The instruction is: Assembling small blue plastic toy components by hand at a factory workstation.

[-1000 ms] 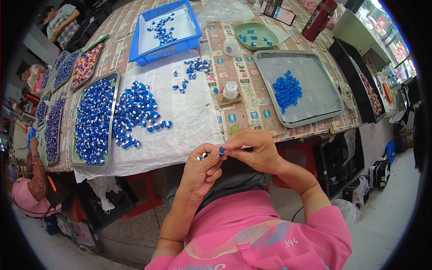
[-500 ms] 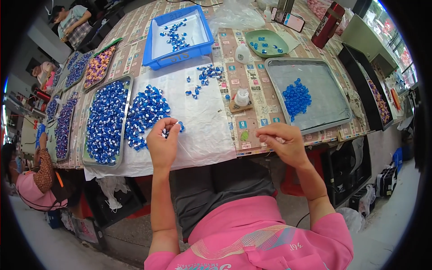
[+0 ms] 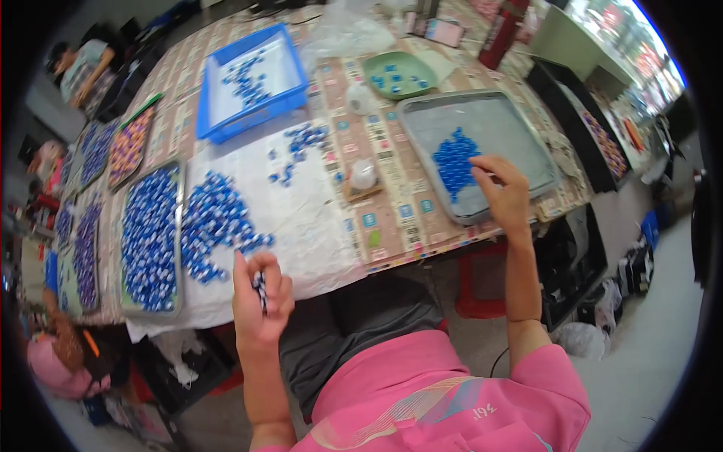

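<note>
My left hand (image 3: 261,301) is curled closed in front of the white sheet's near edge, with several small blue-and-white beads (image 3: 260,286) showing between its fingers. My right hand (image 3: 506,194) is over the grey metal tray (image 3: 520,128). Its thumb and forefinger are curved with a small gap between the tips, beside the clear blue beads (image 3: 455,162) heaped there. On the white sheet (image 3: 309,226), left of centre, lies a pile of blue-and-white beads (image 3: 218,218). A smaller scatter of them (image 3: 300,147) is farther back.
A full tray of blue-and-white beads (image 3: 151,241) stands at the left. At the back are a blue bin (image 3: 300,94), a green dish (image 3: 373,79) and a red flask (image 3: 503,38). A small white bottle (image 3: 363,175) sits mid-table. Another person (image 3: 83,71) works at the far left.
My right hand has moved right and away from me to the beads in the metal tray. My left hand has drawn back from the pile toward me. The view has shifted.
</note>
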Motion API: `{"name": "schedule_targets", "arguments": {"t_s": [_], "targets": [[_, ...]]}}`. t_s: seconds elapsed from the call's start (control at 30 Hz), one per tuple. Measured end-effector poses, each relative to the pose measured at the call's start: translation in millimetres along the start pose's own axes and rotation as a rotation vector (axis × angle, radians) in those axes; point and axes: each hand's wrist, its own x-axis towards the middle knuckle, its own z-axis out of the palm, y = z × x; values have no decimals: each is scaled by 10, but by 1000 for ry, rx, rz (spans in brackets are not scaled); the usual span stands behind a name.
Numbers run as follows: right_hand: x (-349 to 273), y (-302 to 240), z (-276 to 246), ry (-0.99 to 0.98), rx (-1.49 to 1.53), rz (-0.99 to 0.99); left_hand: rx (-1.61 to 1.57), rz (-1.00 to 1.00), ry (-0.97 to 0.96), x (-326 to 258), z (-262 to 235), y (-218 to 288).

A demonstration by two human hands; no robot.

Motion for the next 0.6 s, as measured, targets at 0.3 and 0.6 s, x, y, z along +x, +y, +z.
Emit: {"name": "schedule_targets", "arguments": {"t_s": [0.3,0.6], "targets": [[174,415,-480,-72,-145,50,-738,-363,146,-190,624,-964],[87,469,-662,-294,-242,47,-666,-506,259,-294,774,-1410]]}}
